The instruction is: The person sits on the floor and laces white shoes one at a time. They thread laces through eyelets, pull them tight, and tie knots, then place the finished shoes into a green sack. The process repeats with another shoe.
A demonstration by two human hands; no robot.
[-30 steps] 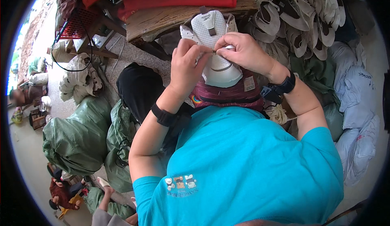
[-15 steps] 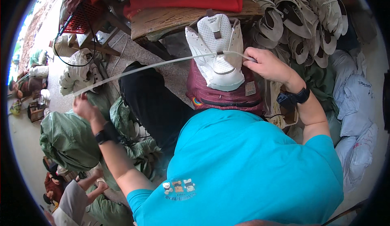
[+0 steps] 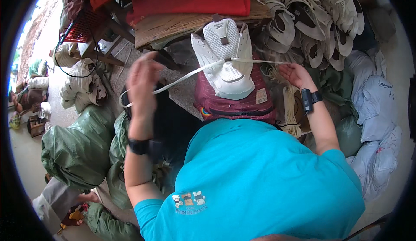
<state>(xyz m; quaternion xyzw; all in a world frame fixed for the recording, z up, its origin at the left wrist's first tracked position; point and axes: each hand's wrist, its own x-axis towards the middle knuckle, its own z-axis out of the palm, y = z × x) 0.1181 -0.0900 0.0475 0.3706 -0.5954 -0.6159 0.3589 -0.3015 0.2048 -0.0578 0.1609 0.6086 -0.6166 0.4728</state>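
A white shoe upper (image 3: 225,37) with a perforated tongue lies toe toward me on a maroon striped bag (image 3: 236,109) at my lap. A flat white shoelace (image 3: 186,74) crosses the upper, passing under a small dark loop on the tongue, and runs out to both sides. My right hand (image 3: 294,75), right of the upper, pinches one end of the lace. Blurred by motion, my left hand (image 3: 144,83) is raised on the left with its fingers stretched out. The lace's other end passes by that hand and curls beside it.
Ahead is a wooden bench (image 3: 173,33) with a red cloth (image 3: 190,6). Rows of shoe uppers (image 3: 299,15) hang at the far right. Green sacks (image 3: 76,148) lie to the left, white sacks (image 3: 377,106) to the right. Another person's leg (image 3: 65,195) shows at lower left.
My left hand has come rightward and up toward the upper, its side of the lace going from taut to slack and curling. My right hand has moved a little outward with its end.
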